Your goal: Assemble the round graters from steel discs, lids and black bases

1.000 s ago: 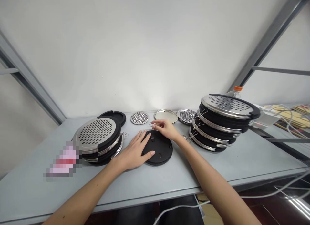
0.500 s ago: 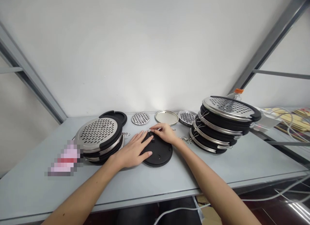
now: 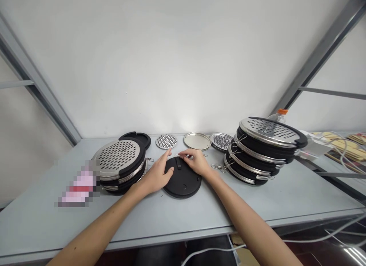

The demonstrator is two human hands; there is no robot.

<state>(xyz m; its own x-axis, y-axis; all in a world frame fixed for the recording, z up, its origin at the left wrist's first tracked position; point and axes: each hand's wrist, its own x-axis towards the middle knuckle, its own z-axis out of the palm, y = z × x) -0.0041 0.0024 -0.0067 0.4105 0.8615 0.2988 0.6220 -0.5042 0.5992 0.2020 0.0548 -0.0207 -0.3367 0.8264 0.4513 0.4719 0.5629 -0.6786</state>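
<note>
My spread L hand (image 3: 156,174) holding down round matte-black plastic disc (image 3: 183,186) on grey table (image 3: 217,205); my R hand (image 3: 194,162) pinching small silver wire clip (image 3: 179,155) at disc's top edge. L stack of round steel-and-black graters (image 3: 117,157), R stack (image 3: 264,151) looking done; loose perforated steel disc (image 3: 166,141) remaining behind.

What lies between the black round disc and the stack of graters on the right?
Head view: small wire hooks lie there, beside the right hand.
</note>
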